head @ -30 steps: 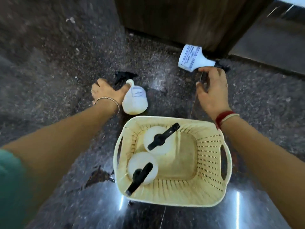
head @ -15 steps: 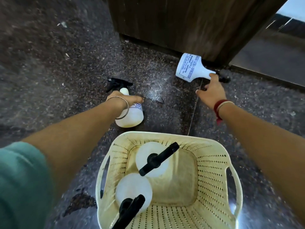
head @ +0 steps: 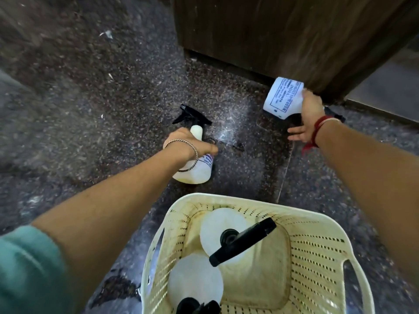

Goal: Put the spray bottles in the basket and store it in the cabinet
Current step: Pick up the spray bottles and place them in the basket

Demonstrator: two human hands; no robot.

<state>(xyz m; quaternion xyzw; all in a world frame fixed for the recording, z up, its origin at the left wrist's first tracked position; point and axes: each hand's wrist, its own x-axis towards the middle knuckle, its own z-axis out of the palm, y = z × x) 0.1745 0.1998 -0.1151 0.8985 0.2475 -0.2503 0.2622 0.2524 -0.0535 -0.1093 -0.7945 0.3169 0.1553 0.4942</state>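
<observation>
Left hand (head: pixel 192 143) closed around the shoulder of a spray bottle (head: pixel 197 165) lying on the floor (head: pixel 90 98), beyond the basket (head: pixel 317 257); right hand (head: pixel 309 116) rests on a second bottle (head: pixel 281 98) far right beside the cabinet (head: pixel 272 30), fingers loosely spread. Two bottles (head: pixel 221 227) stand inside the basket.

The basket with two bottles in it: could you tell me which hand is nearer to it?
Left. The left hand grips a spray bottle just beyond the basket rim; the right hand reaches farther, toward the cabinet.
</observation>
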